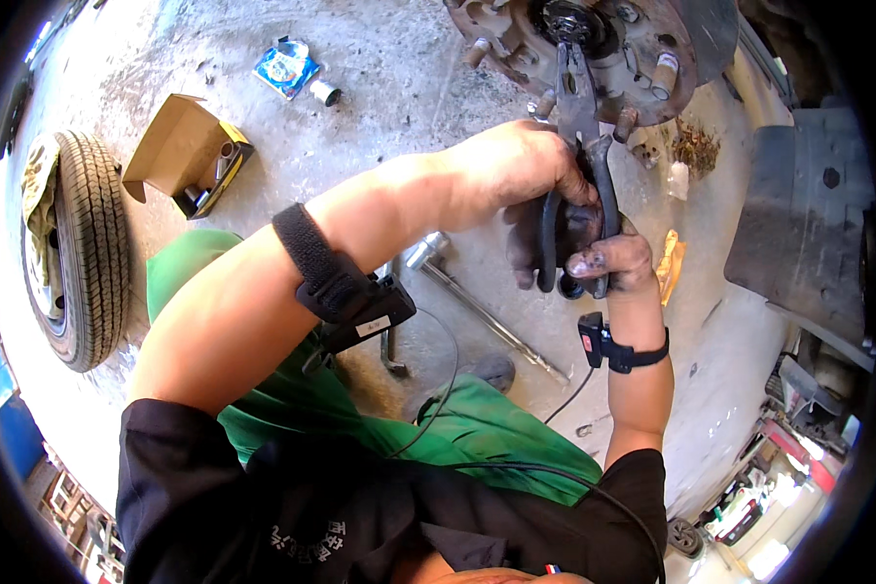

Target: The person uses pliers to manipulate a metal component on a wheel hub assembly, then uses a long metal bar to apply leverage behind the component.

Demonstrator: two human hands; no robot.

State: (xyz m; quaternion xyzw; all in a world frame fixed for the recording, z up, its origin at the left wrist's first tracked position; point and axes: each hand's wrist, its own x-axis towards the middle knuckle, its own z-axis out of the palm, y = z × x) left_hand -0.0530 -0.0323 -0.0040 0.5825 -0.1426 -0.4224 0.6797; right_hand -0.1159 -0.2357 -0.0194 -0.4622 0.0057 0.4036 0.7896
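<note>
The fingers of the right hand are closed on the long black handles of the pliers, and its thumb lies across the lower part of them. The left hand comes from the left side and holds the same tool higher, near the pivot, with bent fingers; some of its fingertips are hidden. Dark, dirty fingers show also beside the left handle, but I cannot tell surely to which hand they belong.

The pliers stand at the upper right of the frame, handles toward the person, and their tips reach the dark centre of the wheel hub at the upper edge. Whether the tips grip something there, I cannot tell. Rusty studs stick out around the hub.

Below the left forearm, in the middle of the frame, a silver metal bar lies on the floor. Farther out, at the upper left, there is an open cardboard box with metal parts inside, and near it a blue packet and a small metal cylinder. A tyre is at the left edge, with a cloth on it.
</note>
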